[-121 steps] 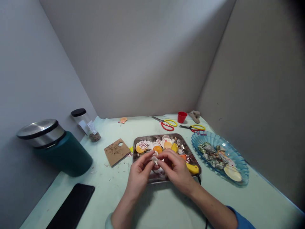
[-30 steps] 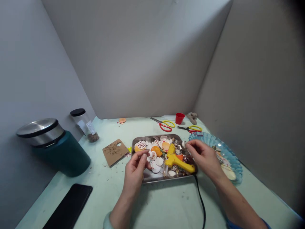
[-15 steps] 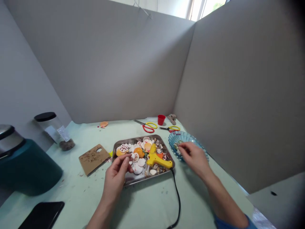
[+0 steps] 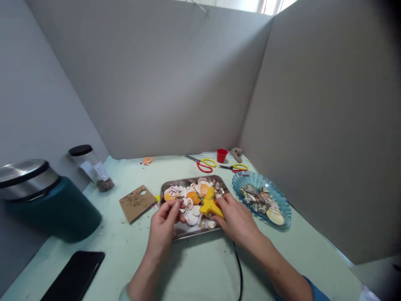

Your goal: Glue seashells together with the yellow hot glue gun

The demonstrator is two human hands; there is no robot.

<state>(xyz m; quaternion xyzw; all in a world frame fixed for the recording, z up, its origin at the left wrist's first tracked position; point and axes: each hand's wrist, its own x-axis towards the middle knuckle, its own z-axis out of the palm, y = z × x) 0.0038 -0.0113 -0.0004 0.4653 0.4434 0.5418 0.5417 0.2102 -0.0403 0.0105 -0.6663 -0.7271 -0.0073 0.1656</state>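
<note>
My right hand [image 4: 235,217] is wrapped round the handle of a yellow hot glue gun [image 4: 209,202], whose black cord hangs down toward me. The glue gun is over the right half of a metal tray [image 4: 200,235] holding white, orange and speckled shells and shell-like discs [image 4: 191,218]. At the tray's left front edge, my left hand [image 4: 166,219] is closed in a pinch, thumb against fingers. What it pinches, if anything, is too small to make out against the pale pieces behind.
Right of the tray stands a blue glass dish [image 4: 283,205] of shells. Behind are scissors [image 4: 205,165], a second pair [image 4: 236,168] and a red cup [image 4: 222,155]. To the left are a brown board [image 4: 136,202], a jar [image 4: 92,167], a teal flask [image 4: 72,209] and a phone [image 4: 75,276].
My right hand has left the blue dish, moved left and taken hold of the glue gun. My left hand stays pinched by the tray. The view has shifted slightly.
</note>
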